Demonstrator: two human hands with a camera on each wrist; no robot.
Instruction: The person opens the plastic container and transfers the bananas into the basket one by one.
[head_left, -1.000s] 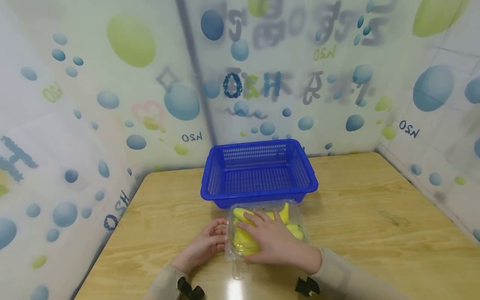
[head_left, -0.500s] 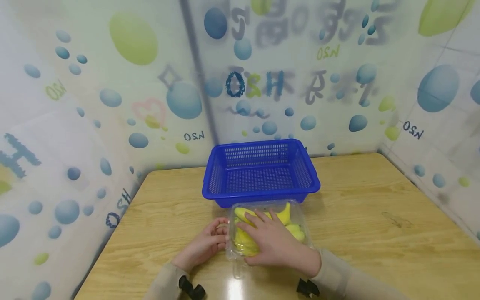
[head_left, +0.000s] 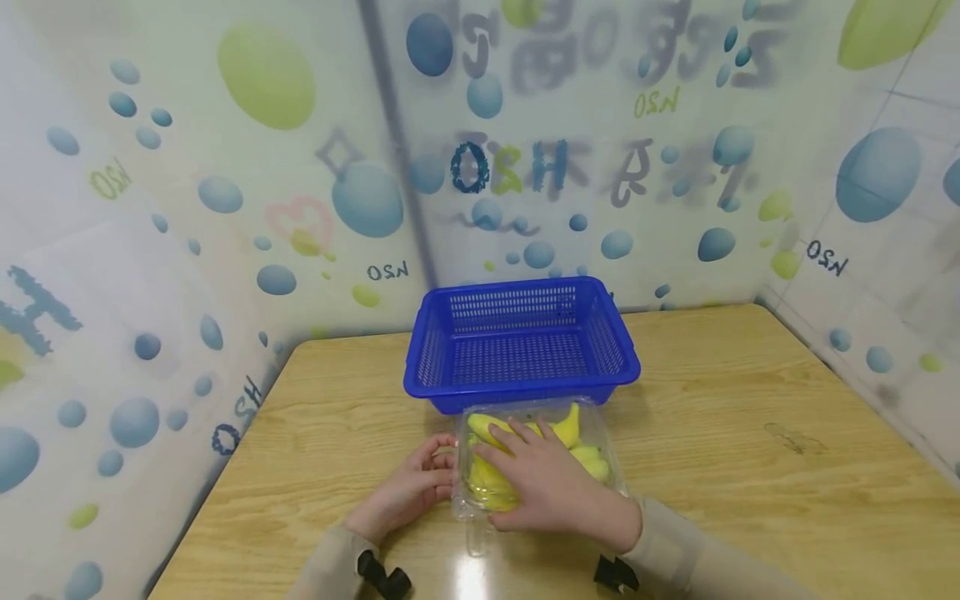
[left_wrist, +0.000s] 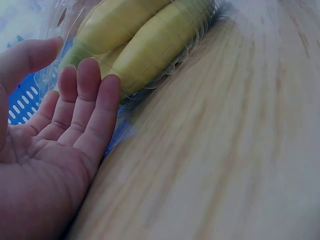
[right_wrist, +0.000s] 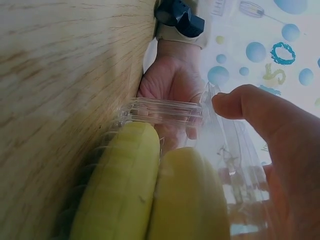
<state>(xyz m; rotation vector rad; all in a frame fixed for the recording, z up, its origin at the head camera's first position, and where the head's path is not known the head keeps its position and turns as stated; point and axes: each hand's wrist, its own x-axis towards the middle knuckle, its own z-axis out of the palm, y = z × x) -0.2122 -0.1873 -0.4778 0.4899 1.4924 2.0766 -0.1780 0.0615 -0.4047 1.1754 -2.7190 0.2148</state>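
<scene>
A clear plastic clamshell box (head_left: 602, 433) full of yellow bananas (head_left: 487, 482) lies on the table in front of the blue basket. My right hand (head_left: 551, 485) rests palm down across its lid, fingers spread. In the right wrist view the thumb (right_wrist: 242, 101) lies by the lid's edge, above the bananas (right_wrist: 117, 185) showing through the side wall. My left hand (head_left: 412, 489) stands at the box's left side, palm toward it, with fingers loosely bent. In the left wrist view its fingertips (left_wrist: 89, 75) are right at the box wall, and nothing lies in the palm.
The blue perforated basket (head_left: 525, 388) stands right behind the box, with nothing in it. The wooden table (head_left: 735, 450) backs onto a wall (head_left: 480, 250) printed with bubbles, with more walls at left and right. Black wrist mounts (head_left: 384, 577) sit at both cuffs.
The head view shifts slightly between the first and second frames. Both hands, the box and the basket keep their places.
</scene>
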